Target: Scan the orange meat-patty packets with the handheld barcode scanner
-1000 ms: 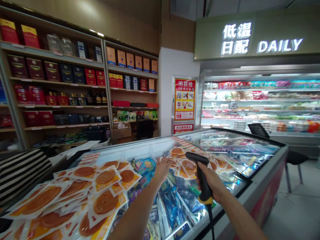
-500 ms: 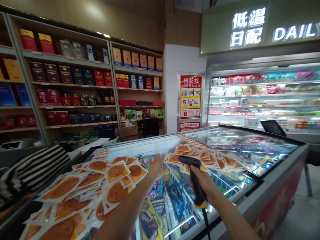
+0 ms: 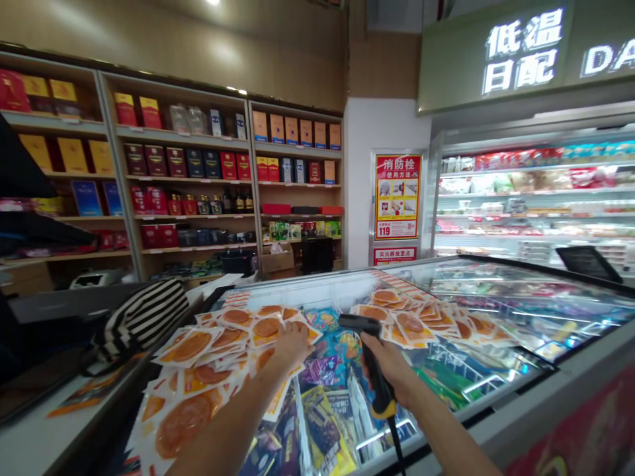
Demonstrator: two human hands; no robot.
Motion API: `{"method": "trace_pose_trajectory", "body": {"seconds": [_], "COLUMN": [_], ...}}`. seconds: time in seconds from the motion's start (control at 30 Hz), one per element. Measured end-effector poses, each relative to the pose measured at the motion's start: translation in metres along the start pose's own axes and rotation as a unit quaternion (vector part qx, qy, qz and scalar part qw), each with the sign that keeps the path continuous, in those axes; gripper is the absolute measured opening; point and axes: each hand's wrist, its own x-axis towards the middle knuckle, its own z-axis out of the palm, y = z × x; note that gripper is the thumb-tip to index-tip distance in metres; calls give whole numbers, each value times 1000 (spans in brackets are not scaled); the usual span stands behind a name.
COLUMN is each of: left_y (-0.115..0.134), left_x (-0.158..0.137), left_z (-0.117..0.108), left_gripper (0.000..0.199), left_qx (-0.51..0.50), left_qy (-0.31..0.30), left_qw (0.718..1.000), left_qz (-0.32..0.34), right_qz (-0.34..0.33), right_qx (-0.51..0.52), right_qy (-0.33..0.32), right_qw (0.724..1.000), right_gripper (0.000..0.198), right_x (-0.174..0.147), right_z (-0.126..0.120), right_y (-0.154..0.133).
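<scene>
Right grip (image 3: 397, 377) is closed round the handle of a black scanner (image 3: 360, 324), held above the chest freezer (image 3: 540, 406). Left grip (image 3: 292, 340), partly curled, is over the right side of the left packet pile (image 3: 213, 373); whether it has hold of a packet, I cannot tell. Another packet pile (image 3: 411, 324) lies far right; a striped bag (image 3: 149, 317) sits left.

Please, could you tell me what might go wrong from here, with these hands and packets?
1. The left hand is over the left heap of packets, which overlap loosely; a push might make some slide.
2. The scanner in the right hand has a hanging cable, which could perhaps catch on the freezer's edge.
</scene>
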Motion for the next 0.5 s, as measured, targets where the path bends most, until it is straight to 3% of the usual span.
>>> {"method": "trace_pose_trajectory", "body": {"seconds": [0.13,0.37,0.5], "left_y": [2,0,-5], "left_x": [5,19,29], "left_z": [1,1,-4], "left_gripper": [54,25,19], "left_qx": [-19,-98,-176], "left_qy": [3,-39,5], "left_qw": [1000,994,982], "left_qz": [-8,-26,-63], "right_qz": [4,4,6], "right_qx": [-2,-6,7], "right_qy": [0,1,2], "right_qw": [1000,1000,1000], "right_gripper": [36,36,34], "right_x": [-2,-3,-2], "right_z": [-3,-1,-4], "right_y": [-1,-3,-2]}}
